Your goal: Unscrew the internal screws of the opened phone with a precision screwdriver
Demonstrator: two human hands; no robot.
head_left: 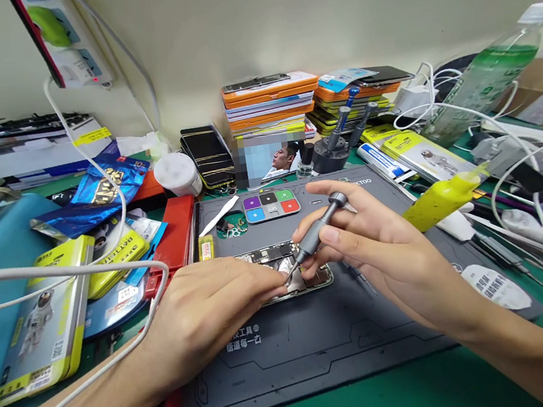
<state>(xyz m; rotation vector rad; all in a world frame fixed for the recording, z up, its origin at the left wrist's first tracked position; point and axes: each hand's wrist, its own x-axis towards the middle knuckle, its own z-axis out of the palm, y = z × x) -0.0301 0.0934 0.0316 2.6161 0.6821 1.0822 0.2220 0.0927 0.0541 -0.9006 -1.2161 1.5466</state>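
Note:
An opened phone (316, 277) lies on the dark grey mat (293, 355), its inner parts showing. My right hand (375, 243) holds a grey screwdriver (312, 237) between thumb and fingers, the shaft slanting down to the left into the phone. My left hand (228, 290) rests over the phone's left part, fingers pressed together, with the fingertips beside the screwdriver tip. Whether those fingertips pinch anything is too small to tell. Another thin tool (361, 278) shows below my right hand, partly hidden by it.
Behind the phone lie a coloured screw tray (272, 206) and a white spudger (219, 215). A tool holder (330, 155) stands at the mat's back edge. Yellow battery boxes (42, 316) and a red case (175, 237) are left; a yellow bottle (440, 201) is right. White cables (163, 293) cross the left side.

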